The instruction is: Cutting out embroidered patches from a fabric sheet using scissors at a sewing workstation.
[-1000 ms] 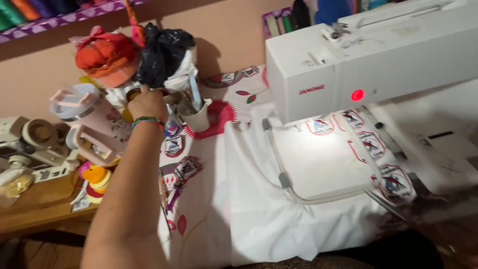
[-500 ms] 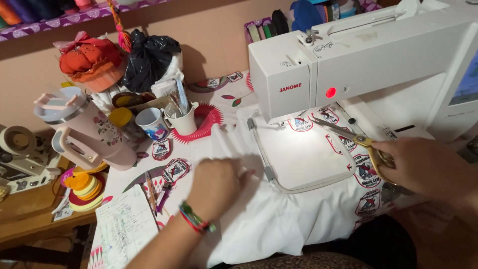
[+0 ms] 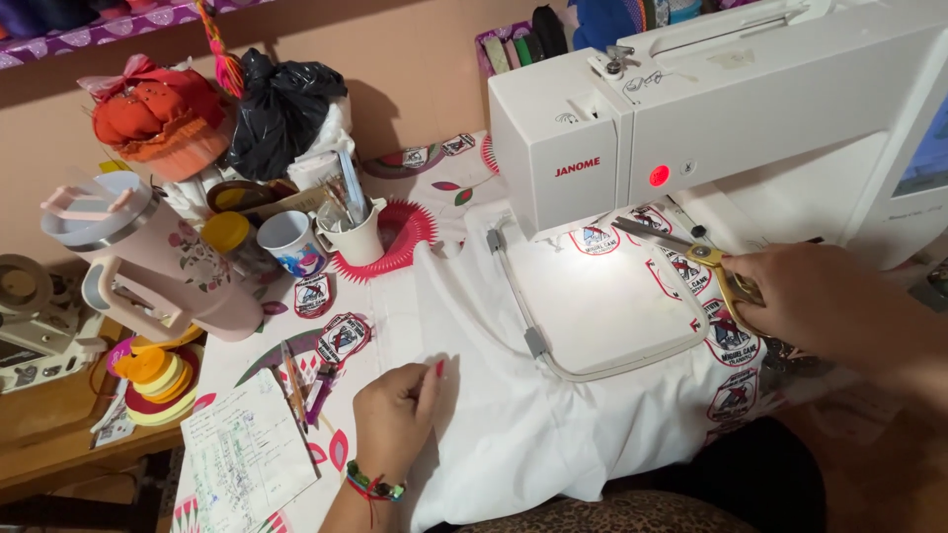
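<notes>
- Much is cut off for you: the reel-like gadgets (image 3: 30, 316) at the far left run out of the picture, the sewing machine (image 3: 731, 118) loses its right end at the edge, and your right forearm blurs out in the lower right corner.
- The needle area under the machine head is washed out by its lamp, so you cannot make out the needle itself.
- Your left hand (image 3: 395, 419) rests on the white fabric (image 3: 513, 424), fingers curled loosely with the forefinger stretched forward and pressing the cloth; it grips nothing.
- Your right hand (image 3: 820, 301) is closed around the gold handles of the scissors (image 3: 691, 252), whose blades point left over the hooped cloth, just below the machine head.
- The embroidery hoop (image 3: 538, 345) lies between your two hands, holding the white fabric flat under the machine.
- Left of your left hand lie a handwritten paper sheet (image 3: 247, 454) and a few pens (image 3: 306, 390).
- Further back on the left stand a pink lidded tumbler (image 3: 148, 262), stacked tape rolls (image 3: 153, 380), a white mug of tools (image 3: 351, 232) and a black plastic bag (image 3: 281, 109).
</notes>
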